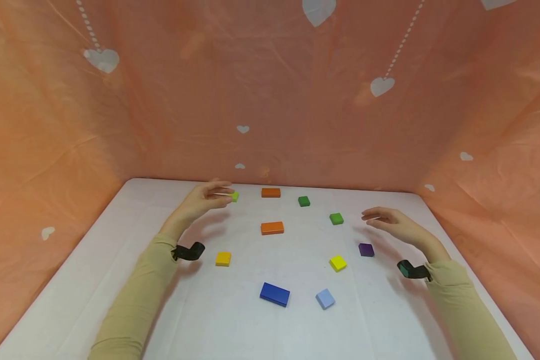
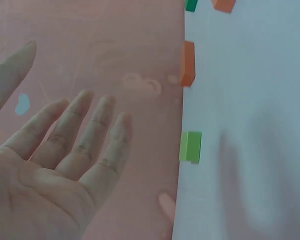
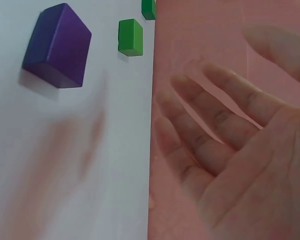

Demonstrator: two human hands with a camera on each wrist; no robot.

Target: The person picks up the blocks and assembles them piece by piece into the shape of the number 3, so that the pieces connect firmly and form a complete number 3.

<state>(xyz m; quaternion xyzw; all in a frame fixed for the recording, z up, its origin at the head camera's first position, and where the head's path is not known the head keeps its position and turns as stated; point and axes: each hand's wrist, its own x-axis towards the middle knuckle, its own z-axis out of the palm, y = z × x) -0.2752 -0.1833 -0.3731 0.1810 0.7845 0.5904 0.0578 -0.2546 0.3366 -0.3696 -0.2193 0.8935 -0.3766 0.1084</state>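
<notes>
My left hand and right hand hold nothing, fingers slightly apart; I'd pinch the far-left lime block by 2 opposite sides.

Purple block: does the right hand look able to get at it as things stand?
Probably yes. The right hand is empty and raised close to the purple block. Nothing lies on top of the block, and no other block shows between it and the hand.

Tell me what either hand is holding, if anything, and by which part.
Nothing is held: the left hand and the right hand are both empty above the white tabletop.
</notes>
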